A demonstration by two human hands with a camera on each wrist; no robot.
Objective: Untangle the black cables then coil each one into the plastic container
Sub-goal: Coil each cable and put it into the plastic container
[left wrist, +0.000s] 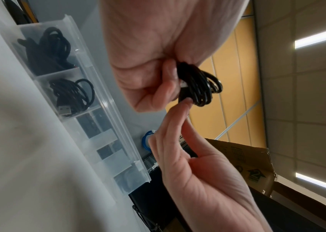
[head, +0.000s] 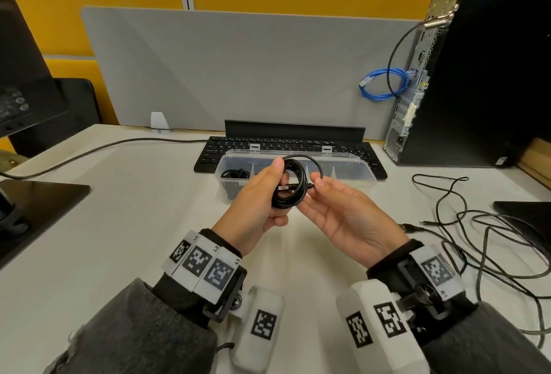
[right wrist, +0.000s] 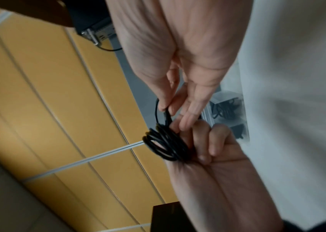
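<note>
While the coil's being finished: the left hand (head: 257, 195) grips a wound black cable coil (head: 290, 187) just above the surface (head: 125, 224), in front of the plastic container (head: 343, 178).
Left hand: fingers and thumb curled round one side of the coil, I'd guess to stop the loops springing apart.
Right hand: the right hand (head: 343, 218) is palm up, fingertips pinching the cable's loose end at the coil's edge; looks like it's tucking in the last bit.
Container: lid open, sitting against the keyboard (head: 369, 154). In the left wrist view two compartments at one end already hold coiled black cables (left wrist: 72, 92); the others look free.
Still to do: a tangle of loose black cables (head: 483, 239) sprawls on the surface to the right, well apart from the container.
In the way: not much, honestly. The PC tower (head: 477, 81) with its blue cable (head: 384, 83) and a monitor base (head: 38, 203) sit off to the sides.
</note>
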